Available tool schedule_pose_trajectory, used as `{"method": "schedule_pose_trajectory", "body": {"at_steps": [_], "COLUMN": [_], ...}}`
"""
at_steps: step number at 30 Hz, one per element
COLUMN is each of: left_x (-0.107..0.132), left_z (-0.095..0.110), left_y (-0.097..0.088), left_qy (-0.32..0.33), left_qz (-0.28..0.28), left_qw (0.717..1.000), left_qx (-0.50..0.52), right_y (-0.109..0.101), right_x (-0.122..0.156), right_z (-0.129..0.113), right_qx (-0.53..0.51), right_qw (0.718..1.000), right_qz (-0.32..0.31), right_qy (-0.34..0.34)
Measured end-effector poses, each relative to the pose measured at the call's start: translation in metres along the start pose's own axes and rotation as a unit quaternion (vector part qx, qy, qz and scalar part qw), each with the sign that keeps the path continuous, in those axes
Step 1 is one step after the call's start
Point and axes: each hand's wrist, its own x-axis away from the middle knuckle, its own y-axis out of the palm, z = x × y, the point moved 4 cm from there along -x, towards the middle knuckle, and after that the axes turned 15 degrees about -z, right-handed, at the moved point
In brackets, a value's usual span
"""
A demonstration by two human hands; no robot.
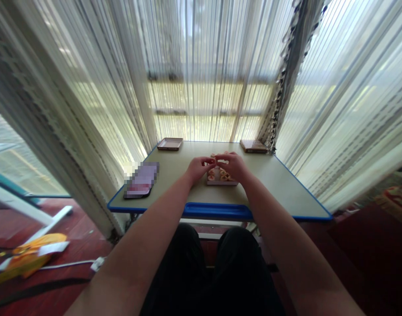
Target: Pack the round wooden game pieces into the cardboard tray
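Observation:
Both my hands meet over a small tray of round orange pieces at the middle of the table. My left hand is curled, its fingertips pinched together at the tray's near-left top. My right hand is also curled, fingertips touching those of the left hand. A tiny piece seems pinched between them, too small to name. Several orange pieces lie in rows in the tray under my hands.
A flat pinkish tray lies at the table's far left, a brown box at the far right, a dark flat object at the near left corner. Curtains surround the table. A yellow object and cable lie on the floor at left.

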Motion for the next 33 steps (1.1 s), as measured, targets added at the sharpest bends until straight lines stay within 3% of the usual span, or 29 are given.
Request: {"method": "schedule_pose_trajectory", "body": {"at_steps": [14,24,28,33], "left_x": [0.001,-0.001,0.000,0.001], "left_z": [0.004,0.004,0.005,0.006], "left_y": [-0.004,-0.003,-0.005,-0.006], "left_qy": [0.035,0.034,0.025,0.027], "left_qz": [0.033,0.022,0.042,0.042], "left_qw": [0.999,0.999,0.999,0.998], "left_qx": [-0.006,0.019,-0.007,-0.029], "right_y": [-0.006,-0.006,-0.007,-0.003], "right_x": [0.001,-0.001,0.001,-0.002], "right_z": [-0.005,-0.001,-0.003,-0.009], "right_qx": [-0.001,-0.013,-0.024,0.025], "right_qw": [1.000,1.000,0.999,0.998], "right_qz": [0.020,0.013,0.026,-0.002], "right_qy": [-0.008,-0.010,-0.025,-0.064]}}
